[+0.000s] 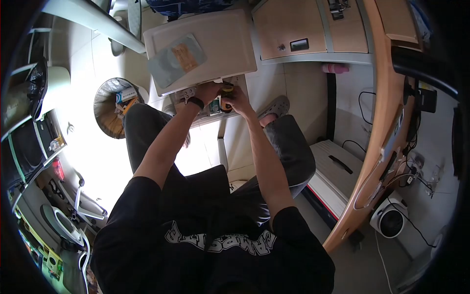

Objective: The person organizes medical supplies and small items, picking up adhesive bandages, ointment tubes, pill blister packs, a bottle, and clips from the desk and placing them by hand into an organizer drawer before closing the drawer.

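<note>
In front of me is an open drawer (pixel 208 119) holding several small items, below a pale box-like top (pixel 223 41). My right hand (pixel 238 102) is closed around a small yellow-and-black object (pixel 226 99) over the drawer's right part; its exact kind is too small to make out. Close beside it, my left hand (pixel 208 91) reaches over the drawer, its fingers partly hidden near the edge of the top. A dark band (pixel 197 102) circles my left wrist. On the top lies a flat grey plastic packet (pixel 169 66) with an orange-brown patch.
A lined waste bin (pixel 105 110) with packaging inside stands at the left. Wooden cabinets (pixel 289 29) are ahead on the right. A grey ribbed case (pixel 330 166) sits by the desk edge (pixel 360 196). A white fan-like device (pixel 390 220) and cables are farther right.
</note>
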### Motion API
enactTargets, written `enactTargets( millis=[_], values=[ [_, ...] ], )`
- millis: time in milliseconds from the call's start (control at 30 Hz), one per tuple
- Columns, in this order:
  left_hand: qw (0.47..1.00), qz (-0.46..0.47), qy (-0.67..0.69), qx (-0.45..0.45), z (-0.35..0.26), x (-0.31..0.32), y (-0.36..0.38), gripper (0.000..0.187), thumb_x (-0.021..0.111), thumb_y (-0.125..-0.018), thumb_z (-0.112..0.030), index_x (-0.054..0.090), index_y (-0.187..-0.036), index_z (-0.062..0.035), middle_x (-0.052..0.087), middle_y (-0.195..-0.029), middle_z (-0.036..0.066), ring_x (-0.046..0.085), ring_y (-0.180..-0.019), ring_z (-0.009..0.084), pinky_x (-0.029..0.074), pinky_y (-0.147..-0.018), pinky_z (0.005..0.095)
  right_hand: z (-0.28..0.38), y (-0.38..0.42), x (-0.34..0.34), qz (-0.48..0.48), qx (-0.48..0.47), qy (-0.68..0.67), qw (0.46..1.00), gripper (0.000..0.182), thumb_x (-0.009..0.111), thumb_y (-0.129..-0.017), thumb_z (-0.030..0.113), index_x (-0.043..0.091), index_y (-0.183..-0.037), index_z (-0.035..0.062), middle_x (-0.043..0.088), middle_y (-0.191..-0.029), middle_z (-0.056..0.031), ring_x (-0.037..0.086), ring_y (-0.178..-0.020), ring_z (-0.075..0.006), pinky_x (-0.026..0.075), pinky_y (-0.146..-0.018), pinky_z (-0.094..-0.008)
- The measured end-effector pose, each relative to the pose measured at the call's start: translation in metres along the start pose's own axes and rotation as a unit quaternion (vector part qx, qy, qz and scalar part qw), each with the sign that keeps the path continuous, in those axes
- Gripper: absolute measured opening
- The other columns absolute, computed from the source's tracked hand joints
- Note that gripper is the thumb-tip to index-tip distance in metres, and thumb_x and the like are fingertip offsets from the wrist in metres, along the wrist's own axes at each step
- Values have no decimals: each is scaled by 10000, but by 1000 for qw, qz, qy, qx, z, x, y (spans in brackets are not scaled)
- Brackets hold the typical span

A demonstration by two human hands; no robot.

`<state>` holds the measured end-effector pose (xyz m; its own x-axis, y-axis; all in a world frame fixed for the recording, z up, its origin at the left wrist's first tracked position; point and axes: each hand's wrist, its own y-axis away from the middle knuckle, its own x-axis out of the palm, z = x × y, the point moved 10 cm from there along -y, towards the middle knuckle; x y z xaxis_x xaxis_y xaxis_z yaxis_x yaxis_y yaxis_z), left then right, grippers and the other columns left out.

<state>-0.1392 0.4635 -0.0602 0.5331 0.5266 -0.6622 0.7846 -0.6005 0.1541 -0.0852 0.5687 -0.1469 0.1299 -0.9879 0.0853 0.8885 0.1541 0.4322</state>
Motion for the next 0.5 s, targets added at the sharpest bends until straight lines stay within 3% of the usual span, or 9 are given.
enactTargets(
  millis=[100,200,300,400,500],
  values=[
    [992,30,-123,-24,9,9,-1,150,587,-809,-163,606,-942,-97,636,-810,133,621,-791,318,496,-674,415,48,12,15,34,-16,23,999,465,709,-773,95,456,-1142,-29,588,-1084,-107,570,-1013,-190,466,-847,-306],
    [990,-47,-125,-39,13,-10,10,113,560,-818,-175,579,-874,-79,616,-785,140,614,-768,326,483,-653,442,27,7,-2,-66,10,206,976,443,718,-754,140,492,-1094,-33,589,-1087,-153,572,-1030,-261,467,-846,-340],
    [983,-100,-138,-73,19,-19,18,130,572,-795,-180,609,-875,-84,623,-845,172,605,-846,339,474,-728,459,48,4,14,-86,-42,370,924,531,774,-633,168,536,-1083,17,604,-1034,-206,592,-935,-374,475,-833,-427],
    [988,-64,-101,-94,21,-24,24,121,564,-802,-176,623,-864,-89,627,-862,172,604,-854,351,475,-726,459,78,17,24,-145,-47,406,901,551,765,-634,162,523,-1110,27,592,-1025,-198,575,-926,-387,471,-815,-449],
    [988,-83,-101,-83,24,-25,25,113,549,-813,-170,623,-836,-87,628,-869,170,604,-853,356,477,-721,459,68,19,21,-164,-48,395,903,540,752,-647,162,513,-1114,35,578,-1013,-185,562,-917,-392,469,-798,-462]
  ],
)
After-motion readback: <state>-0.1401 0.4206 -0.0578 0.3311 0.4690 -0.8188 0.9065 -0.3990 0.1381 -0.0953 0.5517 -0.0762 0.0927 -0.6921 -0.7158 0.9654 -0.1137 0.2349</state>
